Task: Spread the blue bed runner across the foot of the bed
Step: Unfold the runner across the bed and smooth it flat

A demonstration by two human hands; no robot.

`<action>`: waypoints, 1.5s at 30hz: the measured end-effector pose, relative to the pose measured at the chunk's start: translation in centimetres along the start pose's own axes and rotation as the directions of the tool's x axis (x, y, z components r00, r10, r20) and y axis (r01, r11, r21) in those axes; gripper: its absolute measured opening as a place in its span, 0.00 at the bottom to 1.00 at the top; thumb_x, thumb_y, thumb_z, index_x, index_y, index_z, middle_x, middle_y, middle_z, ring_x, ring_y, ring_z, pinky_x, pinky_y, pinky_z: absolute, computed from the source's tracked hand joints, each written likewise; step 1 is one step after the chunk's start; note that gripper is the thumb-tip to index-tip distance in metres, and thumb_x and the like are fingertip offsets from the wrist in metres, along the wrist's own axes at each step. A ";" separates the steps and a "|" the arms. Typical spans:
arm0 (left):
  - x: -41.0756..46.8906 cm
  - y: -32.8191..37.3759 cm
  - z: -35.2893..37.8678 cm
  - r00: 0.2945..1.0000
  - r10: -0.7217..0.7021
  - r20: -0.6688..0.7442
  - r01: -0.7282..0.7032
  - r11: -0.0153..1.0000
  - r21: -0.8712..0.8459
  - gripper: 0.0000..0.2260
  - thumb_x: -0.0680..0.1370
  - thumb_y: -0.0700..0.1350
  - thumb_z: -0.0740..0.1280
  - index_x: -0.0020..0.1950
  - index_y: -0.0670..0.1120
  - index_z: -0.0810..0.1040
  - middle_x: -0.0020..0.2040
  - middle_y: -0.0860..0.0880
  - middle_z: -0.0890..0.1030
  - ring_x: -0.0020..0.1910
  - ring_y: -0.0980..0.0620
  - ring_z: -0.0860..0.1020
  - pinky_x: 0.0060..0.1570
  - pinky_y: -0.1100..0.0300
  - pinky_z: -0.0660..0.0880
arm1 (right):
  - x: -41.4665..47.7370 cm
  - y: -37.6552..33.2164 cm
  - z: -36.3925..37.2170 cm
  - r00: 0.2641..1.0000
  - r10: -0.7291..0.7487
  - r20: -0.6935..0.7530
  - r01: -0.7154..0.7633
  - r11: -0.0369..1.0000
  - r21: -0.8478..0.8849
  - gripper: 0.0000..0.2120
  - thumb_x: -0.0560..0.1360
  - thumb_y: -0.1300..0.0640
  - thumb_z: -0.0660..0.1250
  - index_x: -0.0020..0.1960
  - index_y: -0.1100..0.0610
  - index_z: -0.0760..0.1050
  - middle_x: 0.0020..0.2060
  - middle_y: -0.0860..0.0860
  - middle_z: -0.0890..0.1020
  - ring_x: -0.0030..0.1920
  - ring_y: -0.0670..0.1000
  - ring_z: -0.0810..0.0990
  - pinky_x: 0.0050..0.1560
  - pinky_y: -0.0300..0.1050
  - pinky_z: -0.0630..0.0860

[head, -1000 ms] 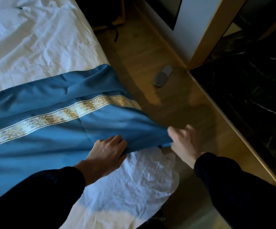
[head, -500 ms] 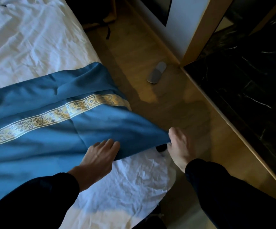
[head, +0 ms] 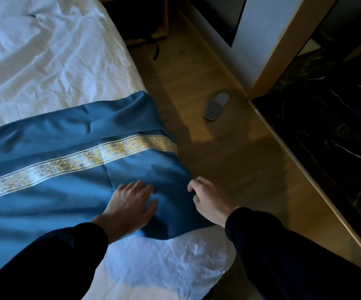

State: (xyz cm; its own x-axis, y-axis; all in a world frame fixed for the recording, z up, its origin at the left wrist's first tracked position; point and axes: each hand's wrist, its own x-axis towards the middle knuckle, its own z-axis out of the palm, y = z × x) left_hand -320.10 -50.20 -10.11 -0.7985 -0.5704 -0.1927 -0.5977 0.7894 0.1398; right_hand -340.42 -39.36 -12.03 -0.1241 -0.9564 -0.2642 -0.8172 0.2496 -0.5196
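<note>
Blue satin bed runner with a gold-and-white floral band lies across the white-sheeted bed, its end hanging over the bed's right edge. The left hand rests flat on it near the bed's near right corner, fingers straight and spread. The right hand curls its fingers round the runner's hanging edge. A grey slipper lies on the wooden floor.
</note>
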 end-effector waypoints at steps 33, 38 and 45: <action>11.2 -33.5 -6.1 0.852 -0.523 0.001 0.515 0.839 -0.173 0.10 0.80 0.49 0.55 0.51 0.45 0.71 0.51 0.41 0.74 0.46 0.37 0.76 0.41 0.49 0.70 | 35.4 -17.0 -1.4 0.993 -0.055 0.103 0.073 0.980 -0.183 0.05 0.80 0.56 0.60 0.48 0.56 0.68 0.46 0.53 0.73 0.41 0.55 0.74 0.41 0.51 0.73; 13.5 -38.7 -9.2 0.836 -0.524 -0.166 0.506 0.851 -0.141 0.09 0.79 0.48 0.58 0.50 0.45 0.73 0.49 0.39 0.75 0.45 0.36 0.76 0.39 0.52 0.65 | 40.6 -20.7 -2.3 0.990 -0.074 -0.123 0.058 0.990 -0.132 0.08 0.79 0.56 0.61 0.43 0.57 0.67 0.43 0.53 0.71 0.40 0.55 0.73 0.41 0.48 0.70; 13.3 -40.9 -6.8 0.795 -0.606 -0.003 0.596 0.783 -0.178 0.19 0.77 0.46 0.61 0.67 0.47 0.65 0.62 0.39 0.67 0.54 0.34 0.74 0.50 0.45 0.71 | 41.5 -21.8 0.0 0.998 0.013 0.065 0.003 0.973 -0.229 0.23 0.80 0.55 0.59 0.71 0.53 0.54 0.67 0.57 0.58 0.54 0.59 0.71 0.52 0.52 0.69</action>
State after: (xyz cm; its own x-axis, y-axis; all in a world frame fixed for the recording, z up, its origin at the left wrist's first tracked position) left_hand -306.79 -91.57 -11.79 -0.2732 -0.9328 -0.2350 -0.9567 0.2379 0.1679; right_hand -327.76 -84.52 -11.69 -0.0978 -0.9414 -0.3227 -0.9248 0.2057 -0.3200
